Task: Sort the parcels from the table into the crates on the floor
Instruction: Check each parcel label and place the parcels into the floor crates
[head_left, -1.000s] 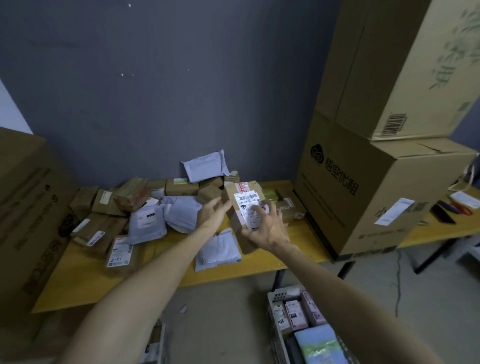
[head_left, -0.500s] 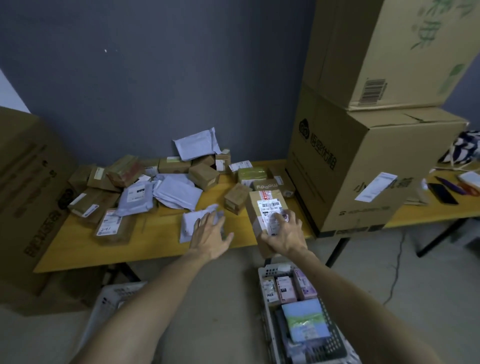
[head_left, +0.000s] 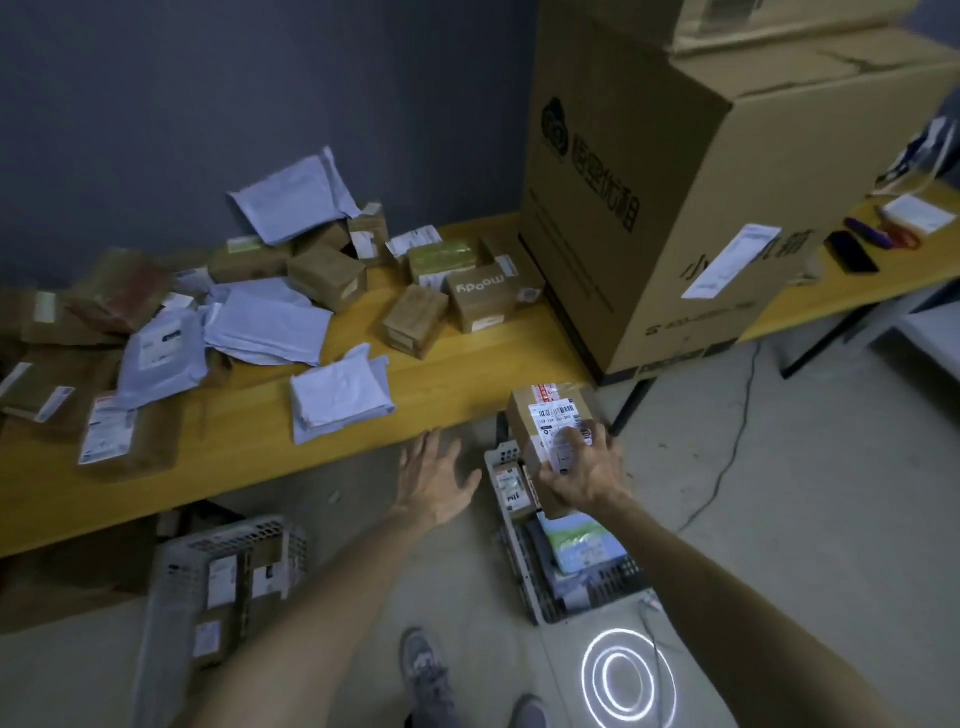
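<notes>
Over the white crate (head_left: 519, 566) on the floor: right grip (head_left: 587, 475) clasps the labelled brown parcel (head_left: 545, 410) from above. Left grip (head_left: 434, 480), at the parcel's 9 o'clock, is spread and empty. Step: placing. Next move, likely: lower into free space, then release.

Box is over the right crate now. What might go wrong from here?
One-handed hold: the right hand grips the cardboard box by its near end only, while the left hand hangs open, so it may tip or slip. The right crate already looks well filled; the box might land askew on parcels inside.
</notes>
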